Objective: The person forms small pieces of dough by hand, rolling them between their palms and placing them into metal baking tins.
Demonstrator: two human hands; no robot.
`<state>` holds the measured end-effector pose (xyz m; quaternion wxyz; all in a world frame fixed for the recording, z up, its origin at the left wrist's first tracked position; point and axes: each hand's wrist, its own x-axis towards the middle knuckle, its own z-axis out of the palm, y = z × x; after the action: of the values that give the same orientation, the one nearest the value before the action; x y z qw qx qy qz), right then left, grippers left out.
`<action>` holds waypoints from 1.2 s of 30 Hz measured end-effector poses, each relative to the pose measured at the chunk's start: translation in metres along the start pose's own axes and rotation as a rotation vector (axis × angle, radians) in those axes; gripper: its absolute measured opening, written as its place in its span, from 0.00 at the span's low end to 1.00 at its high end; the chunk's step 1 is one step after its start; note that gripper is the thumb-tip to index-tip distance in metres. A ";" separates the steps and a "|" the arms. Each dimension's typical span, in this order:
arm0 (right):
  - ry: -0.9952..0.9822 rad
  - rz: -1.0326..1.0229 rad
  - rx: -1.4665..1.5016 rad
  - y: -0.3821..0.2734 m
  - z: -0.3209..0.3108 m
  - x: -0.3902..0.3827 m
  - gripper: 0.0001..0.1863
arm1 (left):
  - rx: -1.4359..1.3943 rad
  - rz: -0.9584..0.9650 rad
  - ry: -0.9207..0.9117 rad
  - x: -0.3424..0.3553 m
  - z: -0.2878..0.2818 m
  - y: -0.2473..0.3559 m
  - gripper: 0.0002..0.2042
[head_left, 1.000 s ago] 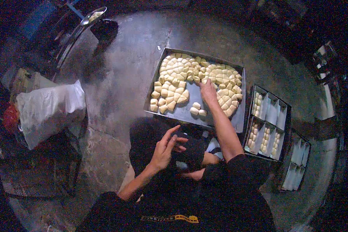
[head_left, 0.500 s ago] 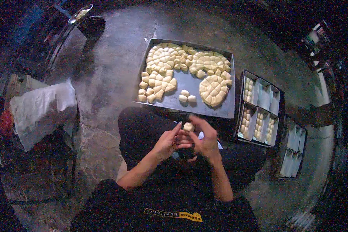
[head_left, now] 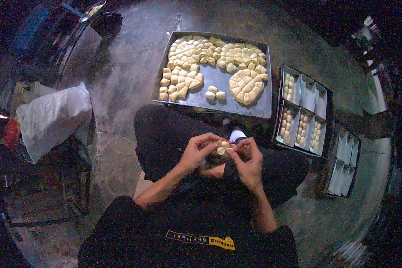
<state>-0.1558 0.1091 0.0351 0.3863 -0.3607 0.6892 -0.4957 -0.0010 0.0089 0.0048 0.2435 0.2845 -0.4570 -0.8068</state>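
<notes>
While my left hand and right hand pinch dough between them, the tray beyond my grip, that dough might tear if I press or stretch too hard.

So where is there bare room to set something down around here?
The big tray is bare around three dough balls, between the left-hand dough pieces and the round scored slab. Its far side is crowded with dough. In the compartmented pan to its right, two far compartments look free.
</notes>
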 end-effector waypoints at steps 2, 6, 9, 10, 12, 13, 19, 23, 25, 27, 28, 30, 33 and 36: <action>-0.090 -0.020 0.043 0.014 -0.003 0.001 0.07 | 0.425 0.267 -0.069 -0.006 0.002 0.006 0.12; -0.165 -0.127 -0.068 0.019 -0.009 0.003 0.11 | 0.677 0.326 -0.014 -0.010 0.006 0.004 0.12; -0.015 -0.376 -0.357 0.001 -0.009 -0.001 0.15 | 0.493 0.119 0.136 -0.007 0.005 -0.003 0.10; 0.052 -0.466 -0.470 -0.007 -0.008 -0.002 0.16 | 0.408 0.061 0.192 -0.005 0.004 -0.005 0.10; -0.077 -0.466 -0.396 -0.001 -0.007 0.001 0.17 | 0.259 -0.042 0.176 -0.008 0.009 0.000 0.10; -0.141 -0.461 -0.360 0.001 -0.007 0.002 0.17 | 0.182 -0.096 0.166 -0.009 0.012 0.002 0.10; -0.170 -0.358 -0.340 -0.003 -0.014 0.010 0.14 | 0.064 -0.174 -0.015 -0.006 0.004 0.000 0.15; -0.361 -0.452 -0.334 -0.006 -0.016 0.014 0.10 | -0.064 -0.244 -0.108 -0.002 -0.016 -0.001 0.15; -0.350 -0.201 -0.187 -0.004 -0.010 0.013 0.10 | 0.045 -0.192 -0.123 -0.004 -0.011 0.012 0.17; -0.387 -0.094 -0.169 -0.003 -0.007 0.015 0.10 | 0.261 -0.007 -0.203 -0.009 -0.007 0.015 0.19; -0.432 -0.112 -0.225 -0.003 -0.007 0.018 0.10 | 0.342 -0.039 -0.165 -0.011 -0.004 0.017 0.21; -0.463 -0.188 -0.324 -0.001 -0.005 0.022 0.10 | 0.498 0.004 -0.142 -0.010 -0.001 0.025 0.20; -0.369 -0.384 -0.505 -0.003 0.003 0.026 0.10 | 0.466 -0.031 -0.068 -0.004 -0.010 0.008 0.16; -0.189 -0.632 -0.759 -0.040 0.015 0.025 0.18 | -0.120 -0.280 0.075 0.005 -0.023 -0.009 0.14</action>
<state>-0.1488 0.0710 0.0659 0.1196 -0.7103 0.6397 -0.2681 0.0102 -0.0042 -0.0140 0.1619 0.3601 -0.3543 -0.8477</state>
